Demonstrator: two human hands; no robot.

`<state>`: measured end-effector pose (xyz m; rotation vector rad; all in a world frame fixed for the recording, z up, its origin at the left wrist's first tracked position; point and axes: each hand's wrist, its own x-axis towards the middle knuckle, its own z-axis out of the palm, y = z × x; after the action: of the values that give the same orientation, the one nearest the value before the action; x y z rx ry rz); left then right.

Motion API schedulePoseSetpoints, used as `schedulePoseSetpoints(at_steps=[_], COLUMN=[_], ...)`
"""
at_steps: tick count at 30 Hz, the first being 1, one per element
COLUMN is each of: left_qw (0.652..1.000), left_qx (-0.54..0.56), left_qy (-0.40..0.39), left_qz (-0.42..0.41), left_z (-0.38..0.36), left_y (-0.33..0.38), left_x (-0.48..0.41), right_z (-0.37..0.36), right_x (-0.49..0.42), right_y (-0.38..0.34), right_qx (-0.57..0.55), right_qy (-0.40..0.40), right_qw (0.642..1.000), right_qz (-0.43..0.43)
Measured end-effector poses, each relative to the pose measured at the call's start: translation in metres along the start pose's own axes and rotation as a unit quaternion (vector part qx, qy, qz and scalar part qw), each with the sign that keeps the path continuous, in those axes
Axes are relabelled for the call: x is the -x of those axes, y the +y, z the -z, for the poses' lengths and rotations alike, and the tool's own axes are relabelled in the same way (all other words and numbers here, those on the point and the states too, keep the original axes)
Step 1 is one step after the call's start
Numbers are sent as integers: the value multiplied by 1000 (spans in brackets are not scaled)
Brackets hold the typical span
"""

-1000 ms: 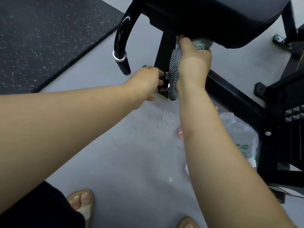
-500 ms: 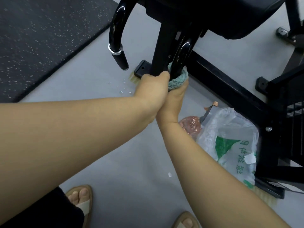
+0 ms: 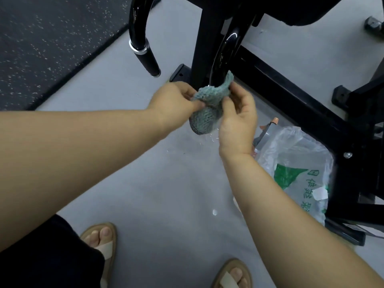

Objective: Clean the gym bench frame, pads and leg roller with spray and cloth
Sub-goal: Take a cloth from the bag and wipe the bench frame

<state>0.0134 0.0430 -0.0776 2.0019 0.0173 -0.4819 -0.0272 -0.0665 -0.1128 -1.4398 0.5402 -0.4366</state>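
A grey-green knitted cloth [image 3: 209, 100] is wrapped around the lower end of a glossy black curved handle [image 3: 226, 48] of the gym bench. My left hand [image 3: 176, 102] pinches the cloth's left side. My right hand [image 3: 239, 113] pinches its right side from below. A second curved handle [image 3: 141, 38] with a chrome ring and black grip hangs to the left. The black bench pad [image 3: 291, 9] is overhead at the top, and the black frame beam [image 3: 291, 96] runs along the floor to the right. A spray nozzle [image 3: 270, 125] pokes out beside a plastic bag.
A clear plastic bag [image 3: 297, 173] with green print lies on the grey floor by the frame. A dark speckled rubber mat [image 3: 52, 42] covers the upper left. My sandalled feet [image 3: 101, 240] stand at the bottom. Small water drops [image 3: 214, 212] dot the floor.
Both hands and the cloth slid down the curved handle to its lower end. My hands moved apart, each now pinching one side of the cloth.
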Motion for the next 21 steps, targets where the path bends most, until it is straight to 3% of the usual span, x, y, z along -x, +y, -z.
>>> schedulePoseSetpoints(at_steps=[3, 6, 8, 11, 13, 17, 19, 21], left_qw=[994, 985, 973, 922, 891, 908, 910, 916], left_qx=[-6, 100, 196, 376, 442, 405, 403, 392], left_qy=[105, 138, 120, 12, -37, 39, 34, 10], left_qz=[-22, -15, 20, 95, 100, 100, 92, 85], left_z=[6, -6, -24, -42, -49, -59, -66, -67], left_y=[-4, -1, 6, 25, 29, 18, 7, -2], left_x=[-11, -20, -17, -9, -16, -35, -45, -51], right_z=[0, -5, -5, -1, 2, 5, 5, 1], right_x=[-5, -5, -5, -8, -13, -22, -29, -36], right_y=[-4, 0, -1, 1, 1, 5, 10, 8], right_qx=[13, 35, 24, -2, -17, 23, 78, 127], right_qy=[8, 1, 15, 23, 26, 48, 53, -6], right_qw=[999, 998, 999, 1000, 999, 998, 995, 992], right_qz=[39, 43, 34, -3, -31, -17, 5, -13])
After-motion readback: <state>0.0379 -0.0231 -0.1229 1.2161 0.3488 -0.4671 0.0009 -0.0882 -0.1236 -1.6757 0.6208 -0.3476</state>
